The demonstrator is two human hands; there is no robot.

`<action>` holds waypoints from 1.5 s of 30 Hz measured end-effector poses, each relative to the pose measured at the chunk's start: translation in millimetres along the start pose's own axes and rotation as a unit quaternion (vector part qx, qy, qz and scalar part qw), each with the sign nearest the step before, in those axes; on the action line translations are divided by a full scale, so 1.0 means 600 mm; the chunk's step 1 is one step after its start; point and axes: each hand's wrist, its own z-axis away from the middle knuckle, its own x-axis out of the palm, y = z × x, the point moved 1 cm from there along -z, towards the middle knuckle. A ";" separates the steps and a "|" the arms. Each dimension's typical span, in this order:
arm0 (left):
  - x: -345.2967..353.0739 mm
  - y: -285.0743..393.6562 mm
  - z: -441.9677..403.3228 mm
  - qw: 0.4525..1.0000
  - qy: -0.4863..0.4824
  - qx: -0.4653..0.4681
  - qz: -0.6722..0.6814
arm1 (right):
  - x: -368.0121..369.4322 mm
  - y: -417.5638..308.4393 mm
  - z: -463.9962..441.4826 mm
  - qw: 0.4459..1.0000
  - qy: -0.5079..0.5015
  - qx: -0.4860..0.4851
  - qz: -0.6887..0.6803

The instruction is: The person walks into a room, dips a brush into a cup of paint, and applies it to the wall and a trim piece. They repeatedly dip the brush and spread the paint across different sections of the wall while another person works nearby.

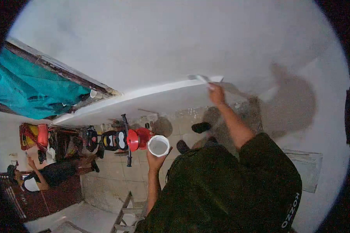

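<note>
My left hand (156, 160) is wrapped round a white paint tub (158, 136), whose round mouth faces up and shows pale contents inside. In my right hand (216, 94) is a paintbrush (201, 78), somewhat blurred, held against or just above a white ledge (151, 90) along the wall; I cannot tell if it touches. The right arm is stretched forward and away from the tub.
A red and black ride-on toy (134, 139) stands on the tiled floor (116, 169) beyond the tub. A ladder (124, 213) is at the bottom. Teal cloth (35, 85) covers an opening at left. Another person (54, 174) is at the far left. A pane (299, 167) leans at right.
</note>
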 end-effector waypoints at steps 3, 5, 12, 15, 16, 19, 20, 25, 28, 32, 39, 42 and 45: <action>0.033 0.018 -0.020 0.998 0.008 -0.003 -0.058 | -0.150 0.126 0.029 0.987 0.103 0.120 0.009; 0.058 0.009 -0.037 0.996 -0.034 0.030 -0.070 | -0.253 0.191 0.044 0.964 0.108 0.244 -0.008; 0.179 0.070 -0.099 0.984 -0.136 0.056 -0.103 | -0.493 0.264 0.135 0.953 0.135 0.245 -0.114; 0.247 0.065 -0.127 0.975 -0.156 0.068 -0.142 | -0.531 0.207 0.181 0.934 0.072 0.274 -0.216; 0.270 0.060 -0.136 0.966 -0.164 0.084 -0.183 | -0.542 0.161 0.191 0.898 0.058 0.289 -0.328; 0.336 0.089 -0.143 0.964 -0.196 0.051 -0.175 | -0.572 0.095 0.213 0.894 -0.092 0.291 -0.329; 0.354 0.085 -0.146 0.957 -0.212 0.062 -0.188 | -0.590 0.052 0.209 0.891 -0.097 0.295 -0.331; 0.422 0.102 -0.132 0.955 -0.197 0.092 -0.202 | -0.648 -0.093 0.188 0.906 -0.313 0.230 -0.169; 0.440 0.121 -0.118 0.961 -0.207 0.114 -0.145 | -0.646 -0.137 0.191 0.968 -0.247 0.035 -0.038; 0.446 0.146 -0.094 0.957 -0.212 0.147 -0.133 | -0.639 -0.209 0.171 0.944 -0.323 0.050 -0.044; 0.440 0.173 -0.074 0.958 -0.173 0.195 -0.118 | -0.580 -0.240 0.190 0.968 -0.216 0.008 -0.127; 0.437 0.185 -0.073 0.966 -0.162 0.184 -0.079 | -0.566 -0.244 0.194 0.968 -0.210 0.017 -0.134; 0.434 0.186 -0.079 0.965 -0.174 0.173 -0.089 | -0.548 -0.241 0.195 0.969 -0.176 -0.005 -0.172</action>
